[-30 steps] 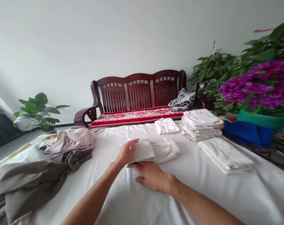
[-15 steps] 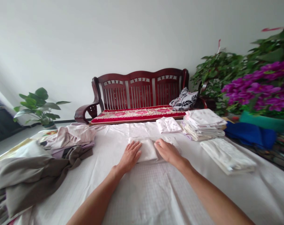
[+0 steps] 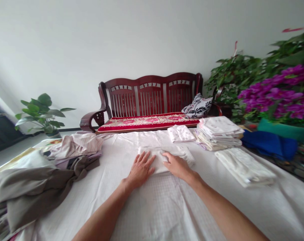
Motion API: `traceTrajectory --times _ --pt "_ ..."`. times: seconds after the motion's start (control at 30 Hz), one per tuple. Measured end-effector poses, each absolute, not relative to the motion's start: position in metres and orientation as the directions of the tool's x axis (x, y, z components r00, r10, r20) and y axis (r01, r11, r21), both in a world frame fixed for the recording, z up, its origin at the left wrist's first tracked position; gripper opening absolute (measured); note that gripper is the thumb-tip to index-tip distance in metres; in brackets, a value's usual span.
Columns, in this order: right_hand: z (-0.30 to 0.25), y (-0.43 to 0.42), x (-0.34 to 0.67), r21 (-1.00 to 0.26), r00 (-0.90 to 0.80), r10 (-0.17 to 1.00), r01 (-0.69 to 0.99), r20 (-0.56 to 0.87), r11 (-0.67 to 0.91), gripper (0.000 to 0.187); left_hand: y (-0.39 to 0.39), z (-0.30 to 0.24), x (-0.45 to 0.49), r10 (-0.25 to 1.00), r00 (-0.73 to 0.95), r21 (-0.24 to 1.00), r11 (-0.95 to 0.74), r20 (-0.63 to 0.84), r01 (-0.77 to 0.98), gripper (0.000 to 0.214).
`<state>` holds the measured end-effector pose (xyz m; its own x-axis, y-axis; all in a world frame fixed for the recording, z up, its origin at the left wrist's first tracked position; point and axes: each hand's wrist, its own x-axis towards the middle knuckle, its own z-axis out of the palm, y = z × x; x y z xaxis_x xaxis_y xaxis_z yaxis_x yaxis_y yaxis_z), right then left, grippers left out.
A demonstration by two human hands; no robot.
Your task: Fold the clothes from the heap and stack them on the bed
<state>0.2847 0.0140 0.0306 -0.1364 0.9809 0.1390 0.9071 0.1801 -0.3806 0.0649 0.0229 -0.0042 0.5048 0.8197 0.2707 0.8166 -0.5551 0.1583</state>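
A white folded cloth (image 3: 159, 166) lies flat on the white sheet in front of me, one end reaching out to the right past my right hand. My left hand (image 3: 141, 169) rests palm down on its left part, with the fingers spread. On its right part lies my right hand (image 3: 177, 164), thumb and forefinger apart and pointing left; its other fingers are partly hidden. Between the two hands a strip of the cloth shows. Beyond it sits a small folded white cloth with a faint print (image 3: 181, 133).
Right of the hands are a stack of folded cloths (image 3: 219, 132) and a folded white cloth (image 3: 244, 167). Rumpled clothes, among them a grey-brown garment (image 3: 36, 190), lie at left. A wooden bench (image 3: 149, 97) stands behind; purple flowers (image 3: 279, 92) and a blue cloth (image 3: 268, 144) are at right.
My left hand has slid slightly right over the cloth, and my right hand has shifted a little left. The gap between them is narrower, and the right thumb and forefinger have parted.
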Motion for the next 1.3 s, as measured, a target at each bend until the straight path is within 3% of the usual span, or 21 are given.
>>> traceTrajectory --times 0.1,0.17,0.33,0.5,0.6,0.7,0.83,0.9,1.0,1.2,1.3 --pt "0.032 0.010 0.279 -0.294 -0.153 0.932 0.921 0.328 0.255 0.039 0.022 -0.004 0.066 0.834 0.491 0.166 -0.537 0.253 0.827 0.056" --pt "0.029 0.007 0.275 -0.218 -0.250 0.873 0.905 0.419 0.365 0.046 0.021 -0.003 0.067 0.841 0.481 0.178 -0.528 0.247 0.831 0.056" --pt "0.010 0.004 0.279 -0.118 -0.486 0.811 0.830 0.326 0.545 0.056 0.021 -0.001 0.067 0.850 0.474 0.230 -0.521 0.230 0.822 0.056" --pt "0.001 0.005 0.288 -0.099 -0.499 0.826 0.837 0.264 0.538 0.058 0.024 -0.008 0.062 0.841 0.465 0.352 -0.539 0.276 0.766 0.052" --pt "-0.001 0.005 0.287 -0.112 -0.489 0.829 0.839 0.271 0.532 0.059 0.028 -0.016 0.059 0.876 0.324 0.517 -0.475 0.358 0.713 0.054" --pt "-0.002 0.005 0.286 -0.153 -0.470 0.839 0.840 0.273 0.521 0.059 0.031 -0.016 0.059 0.951 0.036 0.759 -0.268 0.308 0.593 0.060" --pt "0.003 0.008 0.288 -0.319 -0.444 0.857 0.799 0.260 0.510 0.057 0.031 0.003 0.058 0.984 -0.177 0.969 0.057 -0.015 0.241 0.074" --pt "0.007 0.010 0.290 -0.417 -0.429 0.862 0.755 0.269 0.506 0.055 0.027 0.016 0.057 0.975 -0.156 0.982 0.174 -0.160 0.078 0.076" --pt "0.012 0.012 0.295 -0.520 -0.369 0.879 0.708 0.303 0.477 0.050 0.022 0.031 0.058 0.962 -0.022 0.962 0.272 -0.273 -0.037 0.060" --pt "0.005 0.007 0.305 -0.599 -0.365 0.853 0.608 0.373 0.522 0.042 0.019 0.046 0.072 0.958 0.088 0.948 0.285 -0.274 -0.140 0.044" --pt "0.004 0.008 0.311 -0.720 -0.265 0.894 0.531 0.361 0.448 0.039 0.020 0.055 0.084 0.970 0.074 0.960 0.242 -0.233 -0.144 0.044"
